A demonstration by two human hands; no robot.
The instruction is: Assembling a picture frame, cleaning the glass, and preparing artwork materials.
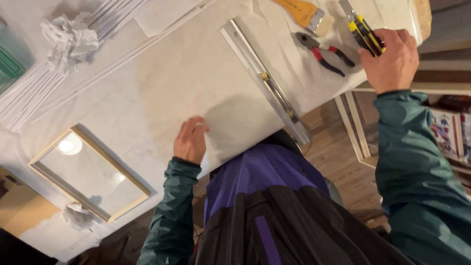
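Two hands: R grip (392, 59) holds yellow knife (365, 32), axis pointing away-left; L (190, 140) flat on sheet (196, 78).

The yellow-and-black utility knife (364, 30) is lying near the far corner of the bench, partly covered by the right hand (390, 59) closing over its rear end. The large pale sheet (186, 78) is lying flat, its near edge being pressed by the left hand (190, 140).
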